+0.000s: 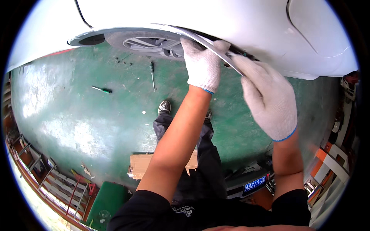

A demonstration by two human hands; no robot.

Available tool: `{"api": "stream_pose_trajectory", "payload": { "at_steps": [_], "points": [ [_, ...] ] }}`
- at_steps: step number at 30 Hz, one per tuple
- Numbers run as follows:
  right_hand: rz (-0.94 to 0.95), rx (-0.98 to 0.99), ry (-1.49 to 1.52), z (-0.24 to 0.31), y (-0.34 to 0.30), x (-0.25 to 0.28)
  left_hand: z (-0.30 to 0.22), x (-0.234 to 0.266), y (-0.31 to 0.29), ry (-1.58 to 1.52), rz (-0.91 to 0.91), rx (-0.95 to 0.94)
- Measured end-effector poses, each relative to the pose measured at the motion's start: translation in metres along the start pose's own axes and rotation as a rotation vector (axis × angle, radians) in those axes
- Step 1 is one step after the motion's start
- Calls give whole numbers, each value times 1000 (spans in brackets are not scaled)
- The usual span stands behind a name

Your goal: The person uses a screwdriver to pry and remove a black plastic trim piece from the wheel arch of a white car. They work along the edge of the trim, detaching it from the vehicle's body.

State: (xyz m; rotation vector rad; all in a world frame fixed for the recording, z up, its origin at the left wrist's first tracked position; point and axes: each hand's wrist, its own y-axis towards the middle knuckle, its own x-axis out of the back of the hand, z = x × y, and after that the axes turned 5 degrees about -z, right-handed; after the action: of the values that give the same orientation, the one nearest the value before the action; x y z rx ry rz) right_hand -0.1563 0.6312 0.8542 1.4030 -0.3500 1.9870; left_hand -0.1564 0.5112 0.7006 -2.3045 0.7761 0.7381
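Observation:
Both my hands wear white knit gloves with blue cuffs and work at the rear edge of a white car's wheel arch. A thin, pale wheel arch trim (208, 45) stands away from the body there, with a dark gap behind it. My left hand (203, 65) is closed around the trim beside the tire, its fingers partly hidden behind the strip. At the strip's lower end, my right hand (268, 92) is closed on it, thumb below and fingers along the car side. The grey alloy wheel (152, 43) sits inside the arch, left of my left hand.
Two screwdrivers, one dark (152, 73) and one green-handled (102, 90), lie on the green floor (115, 115). A flat cardboard box (142, 163) is by my legs. Behind me are a detached bumper (241, 188) with a blue plate, a green box (108, 200) and metal racks (63, 188).

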Motion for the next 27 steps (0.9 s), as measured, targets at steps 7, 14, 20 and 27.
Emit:
{"api": "stream_pose_trajectory", "payload": {
  "at_steps": [7, 14, 20, 27],
  "points": [
    [219, 7, 69, -7, 14, 31, -1, 2, -5, -84, -9, -41],
    [173, -75, 368, -29, 12, 6, -2, 0, -5, -56, 42, -59],
    [238, -136, 338, -16, 17, 11, -3, -6, -7, -18, 7, -34],
    [179, -104, 272, -3, 10, 5, 0, -17, -18, 245, -143, 42]
  ]
}}
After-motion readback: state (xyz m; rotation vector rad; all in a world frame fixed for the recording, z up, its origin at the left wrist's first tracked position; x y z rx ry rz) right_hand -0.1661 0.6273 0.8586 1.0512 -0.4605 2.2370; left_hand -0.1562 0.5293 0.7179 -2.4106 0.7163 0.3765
